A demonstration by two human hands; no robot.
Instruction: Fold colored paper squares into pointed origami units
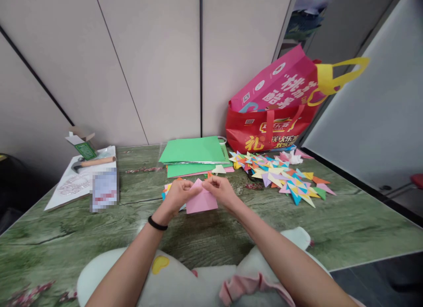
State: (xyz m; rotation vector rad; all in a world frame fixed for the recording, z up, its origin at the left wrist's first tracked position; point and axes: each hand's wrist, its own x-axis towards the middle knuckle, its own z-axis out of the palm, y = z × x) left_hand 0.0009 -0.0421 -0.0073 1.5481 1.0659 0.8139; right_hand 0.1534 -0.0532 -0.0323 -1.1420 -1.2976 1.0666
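A pink sheet of origami paper point(202, 203), its top folded to a point, is held up over the table between my two hands. My left hand point(178, 196) pinches its upper left edge with thumb and fingers and wears a black band at the wrist. On the upper right edge, my right hand point(222, 191) pinches the same paper. Some colourful folded pieces point(167, 188) lie partly hidden behind my left hand. Just beyond the hands is a stack of green paper point(194, 150), with a small pale folded piece point(218, 169) at its front.
A heap of folded paper pieces point(287, 177) spreads at the right, before a red bag point(251, 132) and a pink bag point(280, 80). At left are a hammer point(95, 162), a small open box point(82, 146) and a blurred packet point(105, 190). A pale plush cushion point(185, 276) is at the near edge.
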